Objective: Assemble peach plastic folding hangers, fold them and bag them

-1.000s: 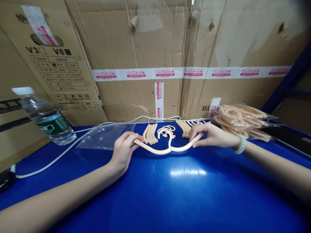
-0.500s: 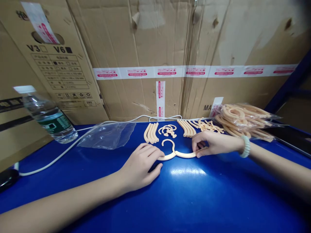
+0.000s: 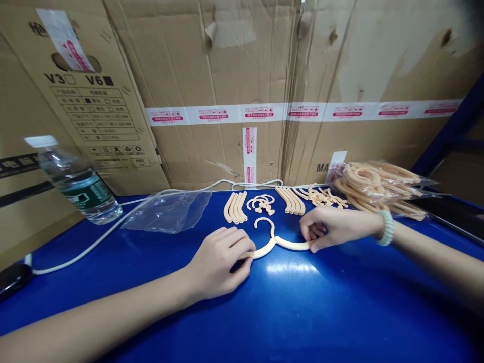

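Note:
A beige hanger made of a hook (image 3: 271,227), a left arm piece (image 3: 264,249) and a right arm piece (image 3: 293,245) lies on the blue table (image 3: 287,312). My left hand (image 3: 226,259) pinches the outer end of the left piece between thumb and fingers. At the outer end of the right piece, my right hand (image 3: 335,228) has its thumb and fingers closed on the tip. The hook curves away from me, and the pieces meet at its base.
Behind the hanger lie curved pieces (image 3: 235,207), loose hooks (image 3: 260,202), more curved pieces (image 3: 290,200) and small parts (image 3: 325,195). Bagged pieces (image 3: 374,186) are stacked right. A plastic bag (image 3: 166,212), bottle (image 3: 81,186) and white cable (image 3: 94,243) are left; cardboard (image 3: 212,151) stands behind.
The left piece's outer end has come nearer to me and tilts more, with my left thumb now closed against it. The hook and right piece have shifted slightly right with my right hand.

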Demonstrator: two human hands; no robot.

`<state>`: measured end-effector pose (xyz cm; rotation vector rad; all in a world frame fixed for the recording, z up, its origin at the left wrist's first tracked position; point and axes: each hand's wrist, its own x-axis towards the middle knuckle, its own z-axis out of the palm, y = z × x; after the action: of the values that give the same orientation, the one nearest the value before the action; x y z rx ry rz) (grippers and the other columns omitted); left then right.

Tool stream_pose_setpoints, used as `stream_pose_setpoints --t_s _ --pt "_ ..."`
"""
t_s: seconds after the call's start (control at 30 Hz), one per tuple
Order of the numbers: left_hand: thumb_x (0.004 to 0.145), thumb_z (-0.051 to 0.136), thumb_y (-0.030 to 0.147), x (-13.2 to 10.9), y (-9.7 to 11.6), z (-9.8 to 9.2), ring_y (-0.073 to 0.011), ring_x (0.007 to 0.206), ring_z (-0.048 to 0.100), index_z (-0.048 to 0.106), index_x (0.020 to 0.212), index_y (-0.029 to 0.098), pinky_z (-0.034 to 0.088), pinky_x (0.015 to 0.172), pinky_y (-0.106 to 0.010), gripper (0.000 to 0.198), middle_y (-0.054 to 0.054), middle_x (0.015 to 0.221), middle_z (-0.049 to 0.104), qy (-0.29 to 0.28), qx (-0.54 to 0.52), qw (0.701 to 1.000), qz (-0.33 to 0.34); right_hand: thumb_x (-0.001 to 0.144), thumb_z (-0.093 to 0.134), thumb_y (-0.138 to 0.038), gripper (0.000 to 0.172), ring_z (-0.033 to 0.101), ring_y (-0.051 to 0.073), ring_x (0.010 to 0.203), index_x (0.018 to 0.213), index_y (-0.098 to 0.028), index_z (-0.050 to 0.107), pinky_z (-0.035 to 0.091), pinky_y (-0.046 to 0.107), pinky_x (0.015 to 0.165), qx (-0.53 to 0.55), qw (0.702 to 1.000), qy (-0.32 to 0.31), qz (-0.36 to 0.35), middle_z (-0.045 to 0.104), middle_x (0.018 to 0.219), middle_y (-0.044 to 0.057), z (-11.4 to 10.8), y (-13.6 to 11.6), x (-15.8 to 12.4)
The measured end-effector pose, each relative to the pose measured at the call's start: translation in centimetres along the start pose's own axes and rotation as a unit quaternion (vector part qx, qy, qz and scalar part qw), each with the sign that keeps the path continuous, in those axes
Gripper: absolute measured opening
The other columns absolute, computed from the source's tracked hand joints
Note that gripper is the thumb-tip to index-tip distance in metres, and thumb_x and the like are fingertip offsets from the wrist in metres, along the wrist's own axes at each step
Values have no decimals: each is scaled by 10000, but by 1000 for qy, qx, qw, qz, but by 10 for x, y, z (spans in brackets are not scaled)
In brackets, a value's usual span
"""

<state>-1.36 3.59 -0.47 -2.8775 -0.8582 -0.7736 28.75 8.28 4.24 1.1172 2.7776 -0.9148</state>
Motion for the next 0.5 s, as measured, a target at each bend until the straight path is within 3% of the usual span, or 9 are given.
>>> stream_pose_setpoints --t_s 0.5 --pt "854 515 138 0 1 0 -190 729 564 602 876 168 387 658 -330 95 -46 840 642 10 -8 1000 -3 786 656 -566 426 541 133 591 774 -141 635 429 253 543 13 1000 -6 13 591 667 18 3 -2 0"
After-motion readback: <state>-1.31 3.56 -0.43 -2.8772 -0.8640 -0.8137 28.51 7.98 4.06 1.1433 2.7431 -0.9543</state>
